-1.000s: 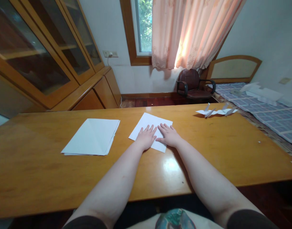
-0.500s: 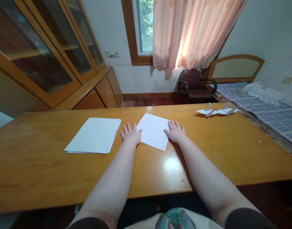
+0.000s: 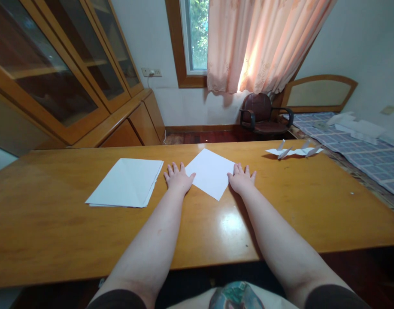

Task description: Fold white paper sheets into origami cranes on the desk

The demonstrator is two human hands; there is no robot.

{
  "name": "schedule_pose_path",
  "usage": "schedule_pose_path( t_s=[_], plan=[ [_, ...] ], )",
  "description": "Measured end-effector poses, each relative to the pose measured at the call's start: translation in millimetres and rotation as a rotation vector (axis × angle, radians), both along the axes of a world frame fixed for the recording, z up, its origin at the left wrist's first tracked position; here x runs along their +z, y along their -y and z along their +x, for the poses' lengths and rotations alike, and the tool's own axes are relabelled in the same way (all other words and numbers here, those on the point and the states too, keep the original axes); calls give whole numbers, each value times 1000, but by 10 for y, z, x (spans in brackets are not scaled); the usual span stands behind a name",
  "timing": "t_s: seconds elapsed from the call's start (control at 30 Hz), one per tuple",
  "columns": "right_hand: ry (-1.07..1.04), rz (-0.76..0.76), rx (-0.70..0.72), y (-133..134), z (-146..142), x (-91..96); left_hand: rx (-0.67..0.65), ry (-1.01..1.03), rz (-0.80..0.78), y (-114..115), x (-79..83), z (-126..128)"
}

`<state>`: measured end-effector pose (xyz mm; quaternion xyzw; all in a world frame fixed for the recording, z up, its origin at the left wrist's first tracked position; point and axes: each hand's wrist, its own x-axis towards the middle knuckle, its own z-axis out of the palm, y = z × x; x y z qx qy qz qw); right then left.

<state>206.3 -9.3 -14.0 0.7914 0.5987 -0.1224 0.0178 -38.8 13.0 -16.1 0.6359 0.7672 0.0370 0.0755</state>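
Observation:
A white square sheet of paper lies flat on the wooden table, turned so one corner points toward me. My left hand rests with spread fingers at its left corner, the thumb on the paper's edge. At the opposite corner my right hand lies palm down, fingers apart, thumb and index finger touching the edge. To the left of my left hand sits a stack of white paper sheets, the top one marked with a faint diagonal crease.
Folded white paper figures stand at the table's far right. Beyond the table are a brown armchair and a bed with a checked cover. A glass-door cabinet rises at the left.
The sheet has turned slightly clockwise, its near corner shifting left and its right corner moving right. Both hands have moved a little to the right along with it.

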Motion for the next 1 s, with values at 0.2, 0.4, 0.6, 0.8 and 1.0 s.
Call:
schedule_pose_path(
  t_s=[0.2, 0.4, 0.6, 0.8, 1.0],
  plan=[
    [30, 130, 69, 4, 23, 52, 29, 19, 5, 1, 64, 17],
    [-207, 86, 678, 64, -72, 81, -29, 88, 100, 60, 159, 57],
    [-205, 47, 715, 95, -90, 117, -25, 194, 124, -2, 113, -12],
    [-212, 51, 729, 95, -82, 115, 22, 453, 238, -104, 24, -72],
    [-202, 61, 722, 115, -102, 111, 81, 1082, 296, -100, -6, 60]
  ],
)
